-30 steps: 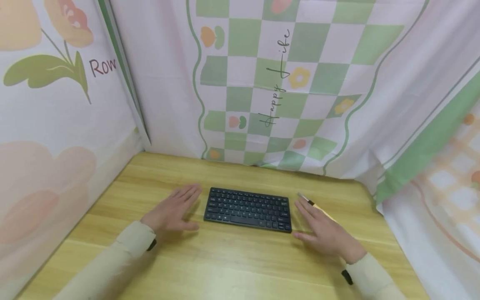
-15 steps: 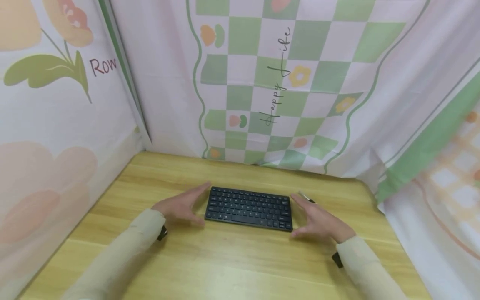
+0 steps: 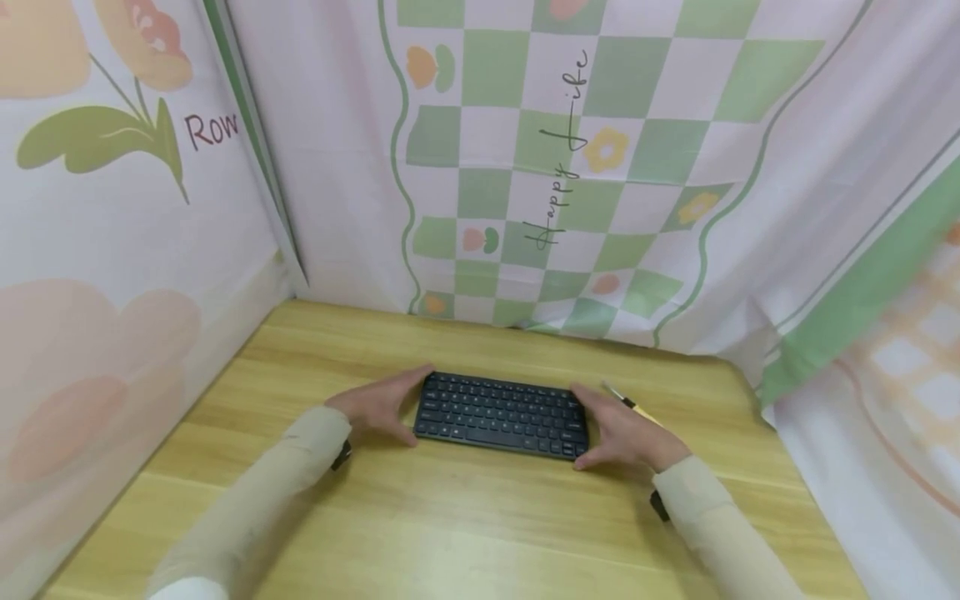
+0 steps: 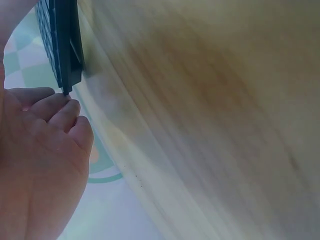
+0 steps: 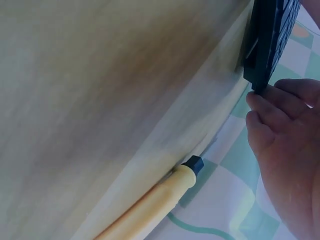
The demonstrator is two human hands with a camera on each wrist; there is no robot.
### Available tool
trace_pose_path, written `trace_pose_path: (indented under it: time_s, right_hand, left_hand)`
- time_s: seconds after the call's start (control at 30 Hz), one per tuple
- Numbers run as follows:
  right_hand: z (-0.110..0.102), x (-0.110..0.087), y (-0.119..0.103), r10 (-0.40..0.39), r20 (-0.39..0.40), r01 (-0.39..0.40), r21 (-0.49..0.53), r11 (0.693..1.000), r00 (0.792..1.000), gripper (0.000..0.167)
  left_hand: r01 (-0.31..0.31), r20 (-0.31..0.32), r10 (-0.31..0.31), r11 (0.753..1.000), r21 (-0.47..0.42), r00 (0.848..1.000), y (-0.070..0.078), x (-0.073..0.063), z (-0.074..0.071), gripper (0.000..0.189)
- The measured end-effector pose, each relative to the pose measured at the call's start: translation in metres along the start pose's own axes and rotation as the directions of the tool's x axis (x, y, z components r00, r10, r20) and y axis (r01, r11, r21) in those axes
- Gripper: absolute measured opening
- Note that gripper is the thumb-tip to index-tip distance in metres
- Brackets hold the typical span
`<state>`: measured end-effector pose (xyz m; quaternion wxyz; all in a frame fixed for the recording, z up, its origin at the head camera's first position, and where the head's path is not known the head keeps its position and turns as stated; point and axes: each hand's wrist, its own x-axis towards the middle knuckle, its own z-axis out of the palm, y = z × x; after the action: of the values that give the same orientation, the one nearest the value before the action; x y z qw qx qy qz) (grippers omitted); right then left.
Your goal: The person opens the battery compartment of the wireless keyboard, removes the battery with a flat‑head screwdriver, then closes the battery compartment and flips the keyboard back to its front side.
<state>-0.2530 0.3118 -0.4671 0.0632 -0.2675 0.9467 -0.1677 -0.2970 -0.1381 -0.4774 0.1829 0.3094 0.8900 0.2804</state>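
Note:
A small black keyboard (image 3: 501,418) lies on the wooden table, its keys facing up. My left hand (image 3: 378,406) grips its left end, thumb at the near corner and fingers at the far corner. The right end is held the same way by my right hand (image 3: 621,429). In the left wrist view, fingertips of the left hand (image 4: 45,150) touch the edge of the keyboard (image 4: 61,45). The right wrist view has fingertips of the right hand (image 5: 292,135) against the keyboard's (image 5: 265,50) far edge. Whether it is lifted at all, I cannot tell.
Just right of the right hand lies a slim tool (image 3: 636,408) with a metal tip, a black collar and a yellow handle (image 5: 155,210). A checkered curtain (image 3: 555,167) hangs behind the wooden table (image 3: 465,525). Printed fabric (image 3: 112,250) borders the left side.
Both hands have moved inward from beside the keyboard, and thumbs and fingers have taken hold of its two ends. The keyboard stays about where it was; the view shifts slightly.

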Motion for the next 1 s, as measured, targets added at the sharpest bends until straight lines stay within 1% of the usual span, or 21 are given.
trace_pose_path:
  time_s: [0.23, 0.43, 0.57, 0.73, 0.8, 0.9, 1.0]
  right_hand:
    - [-0.003, 0.005, -0.001, -0.018, -0.002, 0.018, -0.053, 0.998, 1.000, 0.133]
    - [-0.002, 0.008, 0.002, -0.030, -0.025, 0.028, -0.069, 0.997, 0.999, 0.133]
    - [0.002, 0.009, 0.005, -0.044, -0.044, 0.040, -0.075, 0.996, 0.998, 0.133]
    - [0.004, 0.009, 0.009, -0.060, -0.065, 0.057, -0.054, 0.997, 0.996, 0.134]
    - [0.004, 0.009, 0.010, -0.064, -0.068, 0.062, -0.040, 0.997, 0.996, 0.135]
    - [0.005, 0.007, 0.012, -0.067, -0.072, 0.065, -0.021, 0.998, 0.995, 0.136]
    - [0.006, 0.008, 0.010, -0.067, -0.071, 0.067, -0.004, 0.998, 0.995, 0.136]
  left_hand:
    - [0.014, 0.011, -0.014, 1.000, 0.019, 1.000, 0.007, 0.006, -0.002, 0.136]
    - [0.028, -0.012, -0.028, 0.998, 0.047, 1.000, 0.010, 0.011, -0.002, 0.137]
    - [-0.001, -0.038, 0.003, 0.999, 0.049, 0.999, 0.009, 0.013, -0.001, 0.138]
    - [-0.046, -0.087, 0.044, 0.999, -0.025, 0.995, 0.006, 0.010, -0.003, 0.140]
    - [-0.073, -0.116, 0.067, 0.996, -0.052, 0.991, 0.006, 0.008, -0.006, 0.139]
    - [-0.108, -0.156, 0.098, 0.993, -0.056, 0.983, 0.011, 0.006, -0.011, 0.136]
    - [-0.139, -0.200, 0.123, 0.988, -0.065, 0.972, 0.017, 0.001, -0.019, 0.135]
